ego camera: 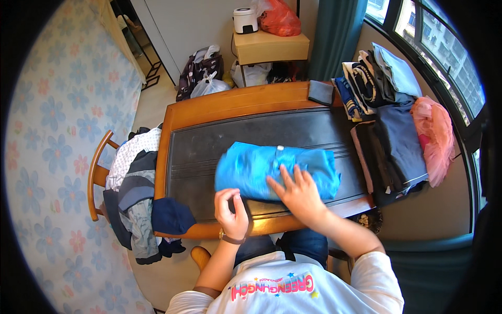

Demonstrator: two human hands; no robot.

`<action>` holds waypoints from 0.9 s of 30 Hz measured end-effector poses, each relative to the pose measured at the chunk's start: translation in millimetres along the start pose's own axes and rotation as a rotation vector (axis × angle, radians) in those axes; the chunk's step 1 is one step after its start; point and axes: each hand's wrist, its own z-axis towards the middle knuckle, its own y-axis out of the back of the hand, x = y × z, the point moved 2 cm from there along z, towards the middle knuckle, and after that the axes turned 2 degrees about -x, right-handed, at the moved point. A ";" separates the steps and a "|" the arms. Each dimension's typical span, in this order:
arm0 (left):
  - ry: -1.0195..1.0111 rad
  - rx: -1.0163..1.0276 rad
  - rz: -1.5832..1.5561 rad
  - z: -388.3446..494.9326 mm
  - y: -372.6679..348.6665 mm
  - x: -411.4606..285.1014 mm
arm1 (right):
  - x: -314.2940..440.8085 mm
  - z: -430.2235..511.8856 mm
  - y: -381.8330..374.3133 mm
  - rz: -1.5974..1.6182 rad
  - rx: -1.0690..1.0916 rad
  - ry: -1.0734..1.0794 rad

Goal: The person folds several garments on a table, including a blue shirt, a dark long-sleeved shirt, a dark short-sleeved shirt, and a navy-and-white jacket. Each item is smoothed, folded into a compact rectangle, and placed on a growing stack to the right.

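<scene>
A bright blue garment (251, 168), folded into a long bundle, lies on the dark inset top of a wooden table (200, 141). My right hand (300, 192) rests on the right half of the bundle with its fingers spread. At the bundle's lower left edge is my left hand (231, 210), fingers curled and the thumb up; whether it pinches any cloth cannot be made out. A watch with a dark band is on my left wrist.
Folded clothes (396, 137) are stacked at the table's right end beside pink tulle (433, 137). A grey folded cloth (321, 93) lies at the far edge. Clothes (137, 180) cover a wooden chair (98, 176) on the left; a navy cloth (172, 216) overlaps the table corner.
</scene>
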 end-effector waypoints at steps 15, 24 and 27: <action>-0.070 0.545 0.483 35.2 -51.0 -1.6 | -23.1 -24.5 -26.1 0.693 -0.231 -0.639; 0.131 0.303 0.337 28.1 -40.2 15.3 | -18.5 -15.4 -51.8 0.618 -0.248 -0.747; 0.512 0.348 0.082 27.0 -29.8 28.9 | -25.7 -12.0 -53.4 0.804 -0.155 -0.767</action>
